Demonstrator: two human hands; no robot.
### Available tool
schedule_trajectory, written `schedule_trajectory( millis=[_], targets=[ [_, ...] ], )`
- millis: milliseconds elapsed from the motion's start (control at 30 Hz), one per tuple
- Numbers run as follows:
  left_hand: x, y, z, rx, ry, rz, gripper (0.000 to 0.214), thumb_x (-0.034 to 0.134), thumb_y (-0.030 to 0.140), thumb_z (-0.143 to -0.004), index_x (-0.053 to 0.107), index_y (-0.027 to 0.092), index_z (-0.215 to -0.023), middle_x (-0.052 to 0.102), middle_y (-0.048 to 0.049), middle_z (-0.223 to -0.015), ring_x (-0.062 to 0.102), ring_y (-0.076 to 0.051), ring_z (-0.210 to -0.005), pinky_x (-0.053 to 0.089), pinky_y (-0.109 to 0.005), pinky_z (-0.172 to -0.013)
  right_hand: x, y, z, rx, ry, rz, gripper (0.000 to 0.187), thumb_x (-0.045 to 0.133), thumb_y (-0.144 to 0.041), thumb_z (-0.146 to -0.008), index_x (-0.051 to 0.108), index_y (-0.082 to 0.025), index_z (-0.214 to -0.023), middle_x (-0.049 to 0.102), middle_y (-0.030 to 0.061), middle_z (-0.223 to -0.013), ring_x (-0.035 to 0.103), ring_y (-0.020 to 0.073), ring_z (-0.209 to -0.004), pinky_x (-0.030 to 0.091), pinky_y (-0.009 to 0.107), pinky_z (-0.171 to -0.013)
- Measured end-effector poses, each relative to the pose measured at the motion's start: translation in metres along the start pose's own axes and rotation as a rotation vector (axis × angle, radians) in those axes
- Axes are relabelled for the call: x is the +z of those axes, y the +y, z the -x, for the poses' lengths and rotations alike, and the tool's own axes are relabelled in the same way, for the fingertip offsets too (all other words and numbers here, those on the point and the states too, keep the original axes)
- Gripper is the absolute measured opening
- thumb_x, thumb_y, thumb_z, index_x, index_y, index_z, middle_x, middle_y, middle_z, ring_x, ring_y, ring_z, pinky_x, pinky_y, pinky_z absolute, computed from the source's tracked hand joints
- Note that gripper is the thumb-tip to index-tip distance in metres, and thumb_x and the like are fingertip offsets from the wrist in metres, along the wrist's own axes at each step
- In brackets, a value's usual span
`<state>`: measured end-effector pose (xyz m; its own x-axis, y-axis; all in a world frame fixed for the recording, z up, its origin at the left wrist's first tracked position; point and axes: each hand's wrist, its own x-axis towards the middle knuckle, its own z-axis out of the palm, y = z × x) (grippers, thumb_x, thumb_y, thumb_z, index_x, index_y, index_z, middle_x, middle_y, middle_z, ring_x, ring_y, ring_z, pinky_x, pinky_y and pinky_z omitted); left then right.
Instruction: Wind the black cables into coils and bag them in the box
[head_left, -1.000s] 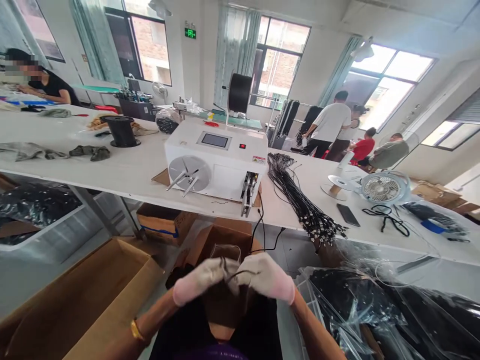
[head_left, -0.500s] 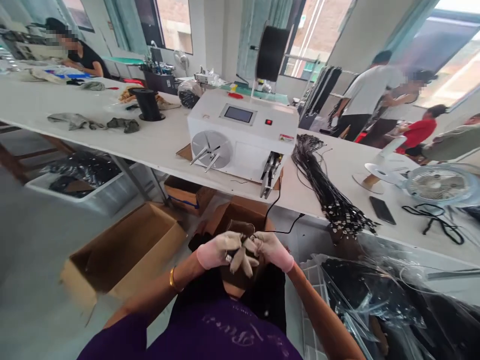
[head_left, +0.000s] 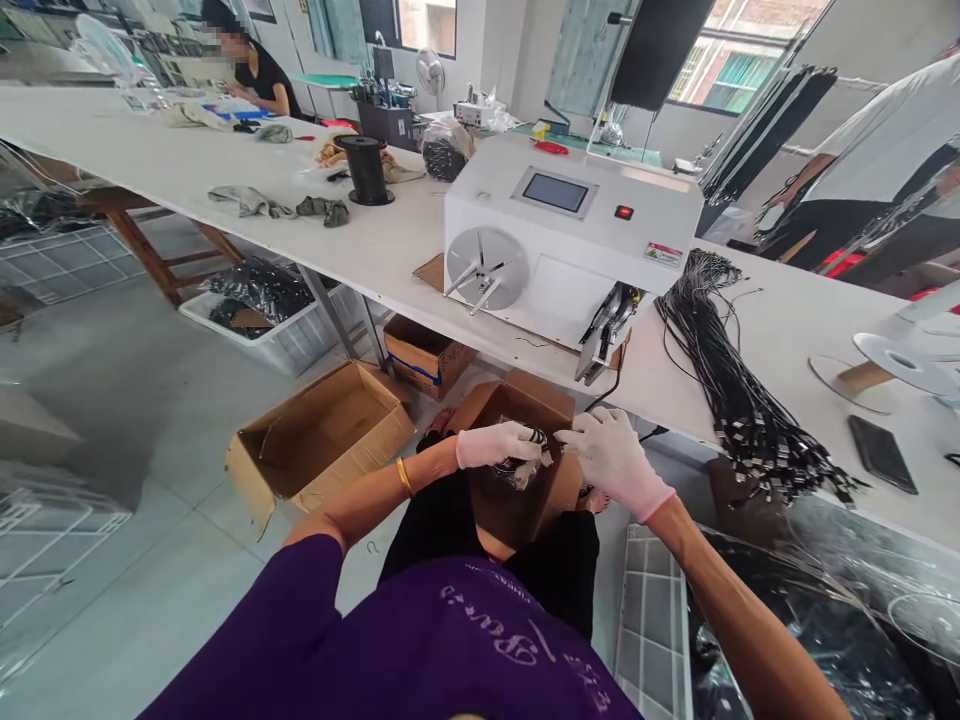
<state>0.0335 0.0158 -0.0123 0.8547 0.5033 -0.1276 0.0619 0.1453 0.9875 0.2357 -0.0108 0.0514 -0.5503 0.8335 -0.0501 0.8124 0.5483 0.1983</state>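
Note:
Both hands wear whitish gloves with pink cuffs and are held over an open cardboard box (head_left: pixel 517 520) between my knees. My left hand (head_left: pixel 504 443) is closed around a small bundle of black cord (head_left: pixel 537 437), with its palm facing in. Close by on the right, my right hand (head_left: pixel 609 455) points its bent fingertips at the bundle, a small gap away. Its fingertips are drawn together near a tiny dark bit, too small to name. Some clear plastic (head_left: pixel 517 478) shows in the box below my left hand.
A white winding machine (head_left: pixel 570 220) stands on the long table (head_left: pixel 405 240). Right of it lie a sheaf of black cables (head_left: pixel 735 390) and a phone (head_left: pixel 883 455). A second box (head_left: pixel 322 430) sits on the floor at left, a plastic crate (head_left: pixel 652 610) at right. A person (head_left: pixel 259 75) sits far left.
My hands have come apart: the right has moved right and up, while the left keeps the bundle. The view has swung, so the table and machine appear further right.

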Motion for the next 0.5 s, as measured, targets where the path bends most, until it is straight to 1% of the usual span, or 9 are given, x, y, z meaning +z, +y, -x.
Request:
schedule_trajectory(
  millis=[33, 67, 133, 200, 267, 333, 400, 433, 500],
  targets=[
    [0.000, 0.000, 0.001, 0.020, -0.032, 0.104, 0.027, 0.053, 0.039, -0.084, 0.057, 0.013, -0.088, 0.054, 0.0034, -0.050, 0.055, -0.011, -0.052, 0.047, -0.031, -0.072, 0.004, -0.001, 0.002, 0.016, -0.008, -0.026, 0.023, 0.050, -0.021, -0.090, 0.069, -0.026, -0.101, 0.065, 0.0077, -0.093, 0.051, 0.0242, -0.089, 0.029, 0.037, -0.077],
    [0.000, 0.001, 0.001, 0.029, -0.038, 0.175, 0.027, 0.053, 0.040, -0.084, 0.056, 0.013, -0.087, 0.051, 0.0047, -0.048, 0.054, -0.011, -0.049, 0.048, -0.031, -0.072, 0.007, -0.003, 0.005, 0.030, -0.009, -0.053, 0.025, 0.049, -0.023, -0.091, 0.067, -0.027, -0.108, 0.065, 0.0073, -0.095, 0.051, 0.0233, -0.089, 0.029, 0.037, -0.078],
    [0.001, 0.001, -0.002, 0.022, 0.015, 0.206, 0.025, 0.055, 0.039, -0.082, 0.054, 0.014, -0.079, 0.048, 0.0055, -0.044, 0.052, -0.010, -0.045, 0.048, -0.031, -0.069, 0.009, -0.008, 0.008, 0.047, 0.004, -0.077, 0.027, 0.050, -0.027, -0.092, 0.064, -0.026, -0.114, 0.065, 0.0073, -0.099, 0.052, 0.0229, -0.089, 0.029, 0.038, -0.081],
    [0.005, 0.002, -0.006, -0.001, 0.060, 0.176, 0.025, 0.057, 0.038, -0.079, 0.052, 0.014, -0.071, 0.047, 0.0051, -0.043, 0.050, -0.010, -0.042, 0.048, -0.030, -0.064, 0.005, -0.015, 0.010, 0.055, 0.004, -0.048, 0.022, 0.053, -0.025, -0.090, 0.066, -0.024, -0.107, 0.065, 0.0083, -0.099, 0.052, 0.0244, -0.090, 0.029, 0.038, -0.082],
    [0.010, 0.002, -0.010, -0.008, 0.038, 0.182, 0.026, 0.057, 0.039, -0.077, 0.052, 0.014, -0.070, 0.046, 0.0053, -0.042, 0.049, -0.010, -0.041, 0.048, -0.030, -0.064, 0.000, -0.019, 0.010, 0.056, -0.029, -0.009, 0.017, 0.055, -0.018, -0.086, 0.068, -0.022, -0.095, 0.064, 0.0094, -0.095, 0.053, 0.0257, -0.091, 0.030, 0.037, -0.078],
    [0.014, 0.004, -0.011, -0.002, 0.013, 0.214, 0.027, 0.057, 0.041, -0.076, 0.055, 0.013, -0.073, 0.047, 0.0052, -0.042, 0.050, -0.011, -0.040, 0.049, -0.031, -0.064, -0.003, -0.020, 0.012, 0.084, -0.073, -0.021, 0.019, 0.054, -0.011, -0.084, 0.069, -0.021, -0.088, 0.064, 0.0096, -0.092, 0.056, 0.0247, -0.088, 0.033, 0.035, -0.073],
    [0.016, 0.005, -0.011, 0.006, 0.032, 0.223, 0.030, 0.058, 0.043, -0.076, 0.056, 0.012, -0.076, 0.051, 0.0032, -0.043, 0.052, -0.012, -0.042, 0.048, -0.030, -0.062, -0.002, -0.020, 0.016, 0.171, -0.086, -0.115, 0.025, 0.049, -0.009, -0.084, 0.070, -0.022, -0.089, 0.063, 0.0084, -0.089, 0.058, 0.0211, -0.080, 0.035, 0.031, -0.067],
    [0.017, 0.005, -0.011, 0.010, 0.042, 0.227, 0.031, 0.058, 0.043, -0.076, 0.056, 0.012, -0.077, 0.051, 0.0027, -0.044, 0.053, -0.012, -0.042, 0.048, -0.030, -0.061, 0.000, -0.019, 0.019, 0.227, -0.075, -0.201, 0.028, 0.047, -0.010, -0.085, 0.071, -0.022, -0.093, 0.063, 0.0072, -0.089, 0.059, 0.0192, -0.076, 0.036, 0.030, -0.065],
    [0.018, 0.006, -0.011, 0.021, 0.026, 0.260, 0.031, 0.059, 0.043, -0.076, 0.056, 0.013, -0.074, 0.049, 0.0036, -0.043, 0.053, -0.012, -0.042, 0.048, -0.030, -0.062, 0.004, -0.017, 0.025, 0.320, -0.029, -0.449, 0.031, 0.047, -0.019, -0.088, 0.067, -0.025, -0.111, 0.064, 0.0041, -0.086, 0.059, 0.0168, -0.069, 0.039, 0.028, -0.062]
  ],
)
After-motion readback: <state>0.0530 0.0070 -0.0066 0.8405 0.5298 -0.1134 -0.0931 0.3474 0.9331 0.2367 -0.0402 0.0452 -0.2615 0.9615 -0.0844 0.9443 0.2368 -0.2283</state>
